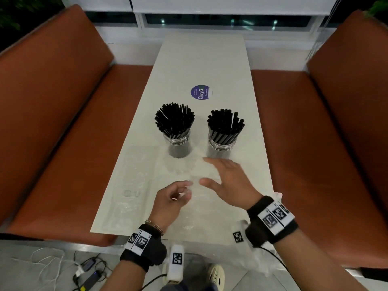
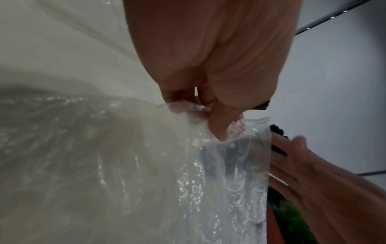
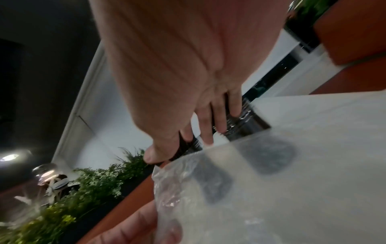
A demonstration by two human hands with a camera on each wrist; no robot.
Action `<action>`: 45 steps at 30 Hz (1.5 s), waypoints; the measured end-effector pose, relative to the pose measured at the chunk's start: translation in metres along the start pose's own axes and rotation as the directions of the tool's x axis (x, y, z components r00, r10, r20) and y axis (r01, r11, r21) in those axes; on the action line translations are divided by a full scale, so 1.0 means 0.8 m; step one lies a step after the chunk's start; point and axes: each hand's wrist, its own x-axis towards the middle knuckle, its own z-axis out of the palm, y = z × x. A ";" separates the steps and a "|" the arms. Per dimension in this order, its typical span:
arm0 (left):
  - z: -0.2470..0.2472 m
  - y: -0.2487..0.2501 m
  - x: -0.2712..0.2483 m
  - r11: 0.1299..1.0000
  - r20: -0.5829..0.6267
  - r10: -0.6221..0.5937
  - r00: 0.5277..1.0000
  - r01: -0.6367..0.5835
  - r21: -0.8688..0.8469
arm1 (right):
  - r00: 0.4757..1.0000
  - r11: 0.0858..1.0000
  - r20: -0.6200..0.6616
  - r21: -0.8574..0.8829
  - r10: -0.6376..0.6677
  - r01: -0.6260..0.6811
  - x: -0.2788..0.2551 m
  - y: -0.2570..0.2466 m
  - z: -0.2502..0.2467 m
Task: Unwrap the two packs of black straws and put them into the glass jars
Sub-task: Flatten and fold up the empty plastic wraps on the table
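Pinching thin, limp, slippery plastic wrap [image 2: 219, 165] with left hand [image 1: 171, 199] near the desk's [image 1: 201, 59] near edge; right hand [image 1: 227, 180] hovering, fingers [image 3: 217, 120] released; gripping gathered folds likely holding best.

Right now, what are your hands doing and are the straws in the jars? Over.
Left hand pinches clear plastic wrapper. Right hand open, holding nothing. Black straws stand in both glass jars. Wrappers litter the table.

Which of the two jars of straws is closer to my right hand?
The right jar. It stands just beyond the right hand's fingertips; the left jar is further off, to the left, its straws fanned wider.
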 end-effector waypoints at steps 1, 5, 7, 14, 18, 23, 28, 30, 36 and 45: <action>-0.001 0.006 -0.001 1.000 0.006 0.027 1.000 -0.027 -0.001 | 0.996 0.999 0.082 0.037 -0.023 0.020 0.012 -0.009 0.001; -0.009 0.020 -0.007 0.998 -0.006 0.062 0.998 -0.062 0.007 | 0.974 0.955 0.225 0.293 -0.019 -0.049 0.041 -0.019 -0.003; -0.016 0.022 -0.012 1.000 -0.017 0.022 1.000 -0.022 0.013 | 0.977 0.934 0.214 0.353 -0.015 -0.063 0.047 -0.020 -0.003; -0.054 -0.001 -0.045 0.973 -0.052 -0.139 0.989 0.146 0.181 | 0.957 0.708 -0.006 0.674 0.290 -0.211 0.043 -0.001 -0.016; -0.060 -0.005 -0.058 0.967 -0.087 -0.060 0.994 0.079 0.241 | 0.957 0.710 0.104 0.650 0.270 -0.271 0.021 -0.001 -0.019; -0.064 -0.005 -0.060 0.958 -0.029 -0.060 0.998 0.066 0.278 | 0.940 0.697 0.029 0.663 0.340 -0.273 0.028 -0.004 -0.015; -0.092 0.003 -0.070 0.931 0.050 -0.218 0.975 0.193 0.310 | 0.903 0.674 -0.128 0.710 0.410 -0.205 0.033 -0.007 -0.020; -0.103 0.007 -0.071 0.869 0.118 -0.245 0.962 0.165 0.466 | 0.928 0.728 -0.118 0.658 0.354 -0.194 0.036 -0.012 -0.026; -0.080 0.043 -0.051 0.798 0.018 -0.243 0.970 0.190 0.573 | 0.990 0.829 0.130 0.546 0.055 -0.118 0.048 -0.056 -0.016; -0.052 0.063 -0.028 0.963 0.156 -0.087 0.984 0.043 0.266 | 0.983 0.969 0.178 0.230 0.053 -0.094 0.035 -0.075 -0.021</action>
